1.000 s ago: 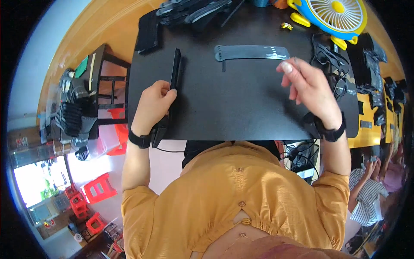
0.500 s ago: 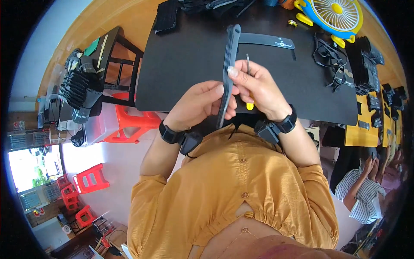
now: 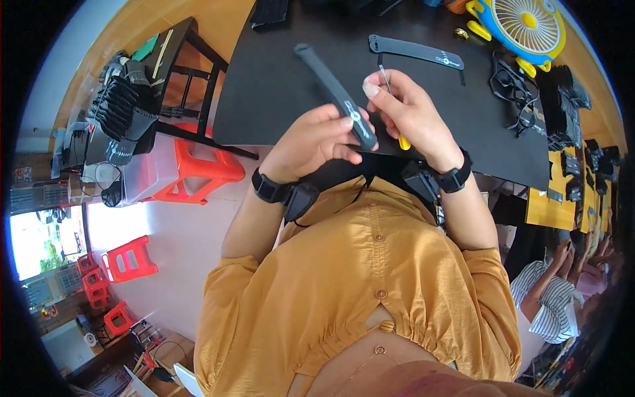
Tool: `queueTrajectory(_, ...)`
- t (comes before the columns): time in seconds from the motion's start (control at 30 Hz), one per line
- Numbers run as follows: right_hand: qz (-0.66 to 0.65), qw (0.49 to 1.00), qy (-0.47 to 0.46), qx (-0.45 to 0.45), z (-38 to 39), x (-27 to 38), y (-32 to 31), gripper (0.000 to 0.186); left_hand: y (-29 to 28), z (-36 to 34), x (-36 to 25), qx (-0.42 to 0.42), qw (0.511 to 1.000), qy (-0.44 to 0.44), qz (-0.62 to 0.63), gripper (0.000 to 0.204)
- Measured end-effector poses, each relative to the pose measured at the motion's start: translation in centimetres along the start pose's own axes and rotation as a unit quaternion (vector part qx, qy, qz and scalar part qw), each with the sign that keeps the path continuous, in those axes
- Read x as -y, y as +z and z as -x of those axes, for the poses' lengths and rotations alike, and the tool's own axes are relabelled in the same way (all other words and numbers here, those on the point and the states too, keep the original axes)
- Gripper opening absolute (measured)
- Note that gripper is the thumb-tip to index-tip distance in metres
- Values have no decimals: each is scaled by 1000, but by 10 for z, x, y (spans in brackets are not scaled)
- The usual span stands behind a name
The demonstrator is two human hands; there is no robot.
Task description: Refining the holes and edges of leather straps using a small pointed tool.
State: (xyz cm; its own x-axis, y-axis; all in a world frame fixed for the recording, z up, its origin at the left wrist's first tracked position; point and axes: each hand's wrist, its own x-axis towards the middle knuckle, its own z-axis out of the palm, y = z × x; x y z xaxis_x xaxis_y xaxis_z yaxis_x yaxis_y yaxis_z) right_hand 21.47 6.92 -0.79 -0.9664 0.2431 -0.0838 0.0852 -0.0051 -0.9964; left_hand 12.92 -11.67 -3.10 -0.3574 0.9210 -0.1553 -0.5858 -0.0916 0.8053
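My left hand (image 3: 307, 142) is closed on a long dark grey strap (image 3: 331, 83) with a white marking, held slanting from upper left to lower right over the table's front edge. My right hand (image 3: 417, 119) grips a thin metal tool with a yellow handle (image 3: 403, 141), its shaft pointing up past my thumb, just right of the held strap. A second grey strap (image 3: 415, 49) lies crosswise on the black table (image 3: 258, 92) beyond both hands.
A blue-and-yellow fan (image 3: 526, 23) and tangled black straps (image 3: 509, 99) are at the right. Yellow tables (image 3: 549, 212) and a co-worker in a striped top (image 3: 549, 298) are farther right. A side table with stacked black pieces (image 3: 119, 106) and red stools (image 3: 205, 182) stand left.
My left hand moved from the table's left side to the middle; the strap turned from upright to slanting. My right hand, earlier without a visible tool, now holds one. The view has shifted.
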Motion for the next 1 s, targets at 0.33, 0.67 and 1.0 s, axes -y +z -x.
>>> queueTrajectory(0.33, 239, 966, -95, 7, 27, -16, 0, 23, -27, -16, 16, -52, 982, 93, 155, 28)
queueTrajectory(0.67, 344, 924, -167, -1, 29, -19, 5, 13, -27, -18, 19, -42, 988, 85, 125, 31)
queueTrajectory(1.0, 388, 892, -226, -41, 30, -21, 5, 13, -22, -18, 16, -80, 986, 76, 121, 33)
